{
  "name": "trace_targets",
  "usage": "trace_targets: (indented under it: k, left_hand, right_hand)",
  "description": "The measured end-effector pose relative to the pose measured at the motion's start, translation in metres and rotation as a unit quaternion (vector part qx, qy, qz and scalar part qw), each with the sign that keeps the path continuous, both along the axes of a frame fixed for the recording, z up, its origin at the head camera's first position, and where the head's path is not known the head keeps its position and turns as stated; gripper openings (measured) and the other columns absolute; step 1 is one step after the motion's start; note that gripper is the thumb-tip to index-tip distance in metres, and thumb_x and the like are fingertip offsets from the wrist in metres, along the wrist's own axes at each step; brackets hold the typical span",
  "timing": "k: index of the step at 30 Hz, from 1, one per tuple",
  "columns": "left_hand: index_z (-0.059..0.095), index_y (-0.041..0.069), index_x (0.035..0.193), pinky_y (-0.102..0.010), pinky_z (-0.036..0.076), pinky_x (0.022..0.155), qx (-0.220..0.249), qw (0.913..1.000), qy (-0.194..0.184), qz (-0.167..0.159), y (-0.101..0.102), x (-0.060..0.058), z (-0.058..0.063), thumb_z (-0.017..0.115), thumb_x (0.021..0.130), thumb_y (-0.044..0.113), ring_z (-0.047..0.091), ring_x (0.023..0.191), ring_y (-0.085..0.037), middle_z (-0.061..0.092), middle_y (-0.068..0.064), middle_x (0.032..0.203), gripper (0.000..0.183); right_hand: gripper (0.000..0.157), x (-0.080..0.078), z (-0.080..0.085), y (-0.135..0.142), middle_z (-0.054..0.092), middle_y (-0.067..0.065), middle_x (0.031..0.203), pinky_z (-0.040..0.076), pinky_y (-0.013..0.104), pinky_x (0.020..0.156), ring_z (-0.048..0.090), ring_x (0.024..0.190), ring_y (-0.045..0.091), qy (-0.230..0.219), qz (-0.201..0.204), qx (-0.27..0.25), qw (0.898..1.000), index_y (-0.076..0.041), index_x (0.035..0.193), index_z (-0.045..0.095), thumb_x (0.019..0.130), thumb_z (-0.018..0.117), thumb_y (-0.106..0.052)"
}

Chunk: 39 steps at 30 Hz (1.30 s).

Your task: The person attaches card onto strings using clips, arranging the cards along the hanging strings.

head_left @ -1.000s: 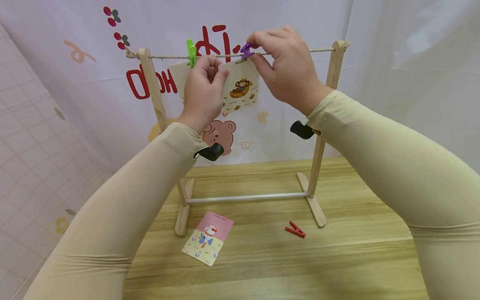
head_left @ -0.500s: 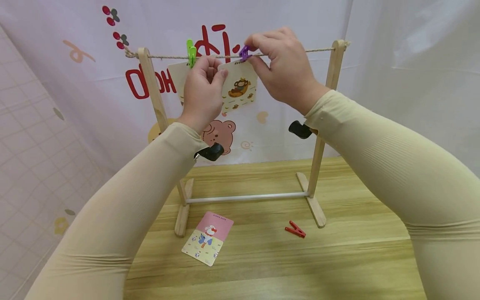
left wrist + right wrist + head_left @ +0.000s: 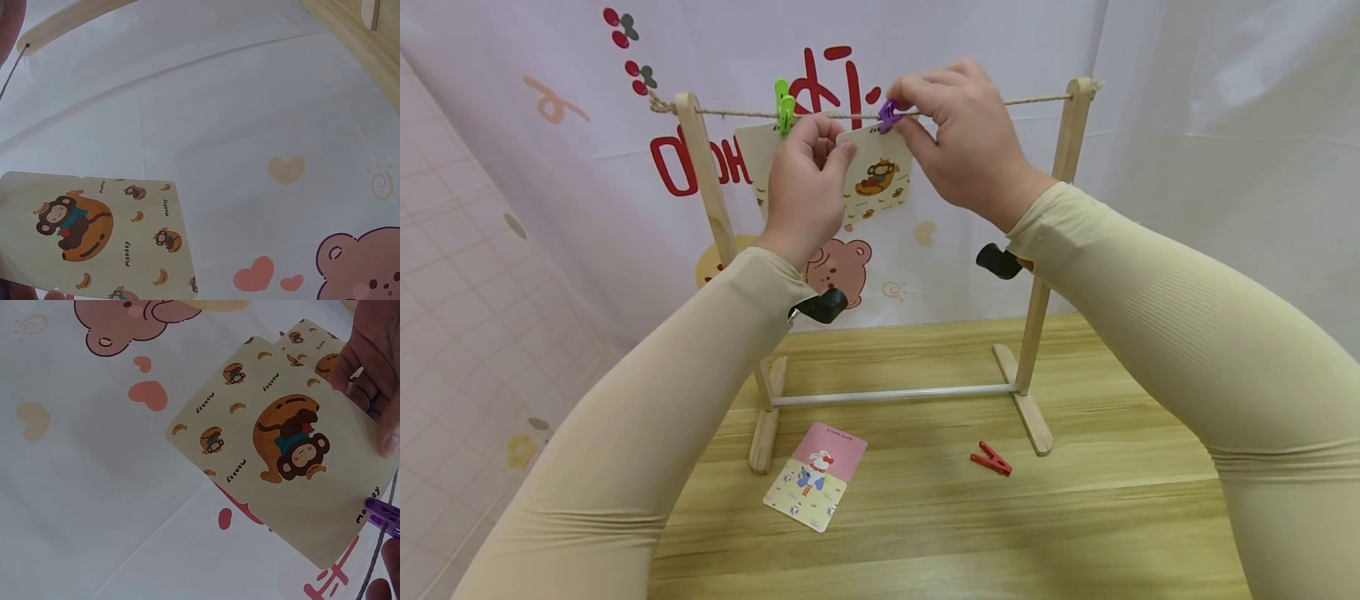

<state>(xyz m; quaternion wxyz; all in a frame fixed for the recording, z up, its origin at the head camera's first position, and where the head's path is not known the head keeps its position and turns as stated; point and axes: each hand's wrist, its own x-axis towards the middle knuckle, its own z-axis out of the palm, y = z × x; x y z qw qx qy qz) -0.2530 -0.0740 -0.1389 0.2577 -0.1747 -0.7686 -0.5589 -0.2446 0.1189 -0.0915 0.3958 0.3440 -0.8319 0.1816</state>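
My left hand pinches the left edge of a cream monkey card, its thumb over the front. At the card's top edge, my right hand holds a purple clothespin between thumb and fingers. In the right wrist view the tip of this purple clothespin overlaps the card's edge, close to the twine. Behind the left hand hangs another monkey card, under a green clothespin on the line. Part of that card is hidden by the left hand.
The twine is strung between two wooden posts, joined low down by a white rod. On the wooden table lie a pink and yellow card and a red clothespin. A printed white cloth hangs behind.
My right hand and the purple clothespin have shifted slightly left and down onto the top edge of the monkey card. The left hand has stayed almost still.
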Motion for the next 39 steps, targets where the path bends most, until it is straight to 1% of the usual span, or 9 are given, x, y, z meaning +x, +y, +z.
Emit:
trace_targets:
  k: [5, 8, 21, 39]
  left_hand:
    - [0.055, 0.024, 0.103, -0.026, 0.041, 0.073, 0.000, 1.0000, 0.002, 0.000, -0.0006, 0.0003, -0.0006, 0.060, 0.108, 0.025, 0.048, 0.086, -0.014, 0.050, 0.003, 0.092, 0.007]
    - [0.056, 0.024, 0.102, -0.026, 0.041, 0.073, -0.001, 1.0000, 0.003, -0.001, -0.0009, 0.0000, -0.0012, 0.061, 0.108, 0.025, 0.048, 0.086, -0.014, 0.050, 0.003, 0.091, 0.008]
    - [0.058, 0.023, 0.102, -0.026, 0.040, 0.074, -0.001, 1.0000, 0.001, -0.004, -0.0020, -0.0005, -0.0038, 0.062, 0.107, 0.023, 0.049, 0.086, -0.014, 0.051, 0.003, 0.090, 0.007]
    - [0.058, 0.021, 0.103, -0.026, 0.041, 0.076, -0.001, 1.0000, -0.001, -0.009, -0.0024, -0.0004, -0.0066, 0.061, 0.108, 0.023, 0.049, 0.088, -0.014, 0.052, 0.004, 0.093, 0.006]
  right_hand:
    - [0.019, -0.0002, -0.0016, -0.0007, 0.078, 0.004, 0.124, 0.036, 0.038, 0.111, 0.058, 0.122, 0.029, 0.000, -0.001, 0.004, 1.000, -0.009, 0.114, 0.076, 0.107, 0.063, -0.021]
    - [0.019, 0.0005, -0.0026, -0.0008, 0.078, 0.003, 0.124, 0.036, 0.039, 0.110, 0.057, 0.123, 0.029, -0.004, -0.004, 0.003, 1.000, -0.010, 0.114, 0.076, 0.107, 0.063, -0.021]
    - [0.019, 0.0024, -0.0061, -0.0013, 0.077, 0.003, 0.125, 0.035, 0.043, 0.100, 0.054, 0.123, 0.031, -0.014, -0.008, 0.006, 1.000, -0.011, 0.115, 0.076, 0.107, 0.063, -0.022]
    - [0.019, 0.0029, -0.0089, -0.0027, 0.076, 0.003, 0.128, 0.034, 0.043, 0.099, 0.054, 0.124, 0.030, -0.027, -0.015, 0.008, 0.999, -0.010, 0.117, 0.075, 0.107, 0.062, -0.020]
